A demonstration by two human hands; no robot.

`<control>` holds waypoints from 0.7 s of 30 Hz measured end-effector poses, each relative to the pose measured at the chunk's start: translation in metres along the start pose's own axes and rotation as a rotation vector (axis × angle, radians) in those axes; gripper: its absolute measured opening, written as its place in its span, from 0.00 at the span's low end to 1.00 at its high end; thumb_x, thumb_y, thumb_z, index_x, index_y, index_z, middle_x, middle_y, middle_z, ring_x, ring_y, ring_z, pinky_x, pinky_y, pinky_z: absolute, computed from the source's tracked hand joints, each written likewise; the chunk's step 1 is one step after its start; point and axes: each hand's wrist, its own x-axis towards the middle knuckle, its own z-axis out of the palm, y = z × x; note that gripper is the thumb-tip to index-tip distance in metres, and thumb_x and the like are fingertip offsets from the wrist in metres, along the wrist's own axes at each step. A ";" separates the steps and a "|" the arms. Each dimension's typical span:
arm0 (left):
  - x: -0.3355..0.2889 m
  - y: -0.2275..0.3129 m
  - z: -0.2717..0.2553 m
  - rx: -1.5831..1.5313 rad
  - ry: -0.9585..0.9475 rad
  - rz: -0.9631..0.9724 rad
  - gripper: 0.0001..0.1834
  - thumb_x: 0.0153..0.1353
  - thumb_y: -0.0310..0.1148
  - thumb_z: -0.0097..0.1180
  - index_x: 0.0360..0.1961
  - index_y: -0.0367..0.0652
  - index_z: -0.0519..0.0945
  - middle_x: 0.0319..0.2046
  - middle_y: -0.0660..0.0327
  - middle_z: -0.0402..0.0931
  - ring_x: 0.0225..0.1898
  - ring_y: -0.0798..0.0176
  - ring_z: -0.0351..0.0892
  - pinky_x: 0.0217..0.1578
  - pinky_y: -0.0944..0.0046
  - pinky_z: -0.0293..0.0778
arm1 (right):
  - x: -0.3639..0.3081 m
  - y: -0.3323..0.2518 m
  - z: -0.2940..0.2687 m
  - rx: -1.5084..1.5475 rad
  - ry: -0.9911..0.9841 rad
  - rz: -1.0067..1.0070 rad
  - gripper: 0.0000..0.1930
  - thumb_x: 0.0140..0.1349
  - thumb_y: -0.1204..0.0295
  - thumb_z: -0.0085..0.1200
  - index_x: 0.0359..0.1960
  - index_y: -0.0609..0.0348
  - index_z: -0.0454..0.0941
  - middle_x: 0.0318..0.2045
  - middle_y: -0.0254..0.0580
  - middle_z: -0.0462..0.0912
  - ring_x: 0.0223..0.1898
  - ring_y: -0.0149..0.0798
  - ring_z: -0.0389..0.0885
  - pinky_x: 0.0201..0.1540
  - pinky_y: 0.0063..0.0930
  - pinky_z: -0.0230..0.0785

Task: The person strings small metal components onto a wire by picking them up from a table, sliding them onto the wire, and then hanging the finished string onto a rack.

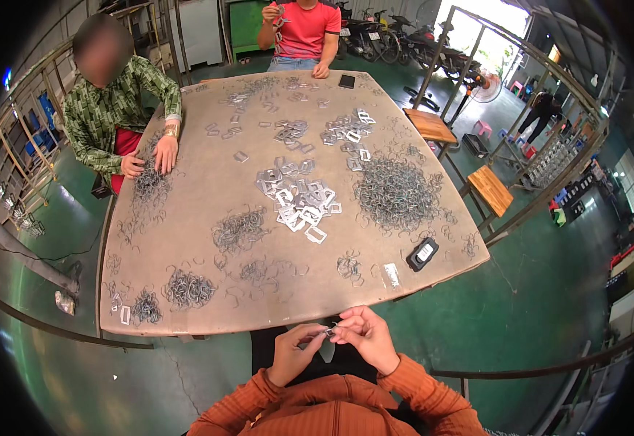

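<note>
My left hand (295, 354) and my right hand (368, 339) meet just off the table's near edge, above my lap. Both have thumb and fingertips pinched round a small curved metal piece (329, 332), partly hidden by the fingers. It resembles the bent wire clips lying on the table, though its exact kind is too small to tell. Closest on the tabletop is a small heap of wire clips (349, 267). Farther in lies a pile of flat rectangular metal frames (306, 203), with a large mound of grey wire clips (397, 192) to its right.
The brown-covered table (179, 174) also bears a dark phone-like case (422, 254), a white label (391, 275) and a black phone (346, 81). A person in a green patterned shirt (91, 109) handles clips at left; another in a red shirt (302, 33) is opposite. Wooden stools (490, 190) stand right.
</note>
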 end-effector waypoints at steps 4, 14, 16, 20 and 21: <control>-0.003 -0.002 0.002 0.006 0.011 0.009 0.09 0.55 0.21 0.59 0.39 0.34 0.81 0.35 0.58 0.82 0.33 0.71 0.81 0.35 0.71 0.78 | -0.001 0.002 0.001 0.019 0.016 -0.003 0.12 0.60 0.83 0.52 0.44 0.68 0.66 0.32 0.44 0.80 0.33 0.33 0.83 0.36 0.22 0.76; -0.008 -0.008 0.005 0.083 0.031 0.149 0.12 0.55 0.22 0.60 0.42 0.36 0.80 0.37 0.55 0.81 0.34 0.67 0.82 0.34 0.70 0.79 | -0.003 0.005 0.002 0.136 0.115 0.057 0.11 0.59 0.83 0.53 0.41 0.66 0.66 0.32 0.45 0.80 0.33 0.35 0.83 0.37 0.23 0.77; -0.009 -0.008 0.007 0.080 0.036 0.154 0.13 0.55 0.22 0.60 0.43 0.37 0.80 0.37 0.55 0.81 0.34 0.67 0.82 0.34 0.69 0.79 | -0.004 0.006 0.002 0.125 0.120 0.040 0.11 0.59 0.83 0.53 0.41 0.66 0.66 0.33 0.45 0.80 0.33 0.35 0.83 0.37 0.23 0.77; -0.009 -0.009 0.008 0.117 0.055 0.188 0.17 0.54 0.22 0.61 0.47 0.38 0.77 0.36 0.55 0.81 0.33 0.64 0.83 0.34 0.67 0.79 | -0.011 0.016 0.009 0.061 0.139 -0.142 0.10 0.59 0.84 0.53 0.41 0.66 0.67 0.33 0.45 0.80 0.34 0.35 0.83 0.38 0.24 0.77; -0.009 -0.010 0.009 0.143 0.061 0.211 0.18 0.54 0.22 0.61 0.48 0.38 0.77 0.36 0.55 0.81 0.33 0.63 0.83 0.34 0.67 0.79 | -0.012 0.018 0.010 0.063 0.148 -0.186 0.10 0.59 0.84 0.53 0.41 0.66 0.67 0.33 0.45 0.80 0.35 0.35 0.83 0.39 0.24 0.77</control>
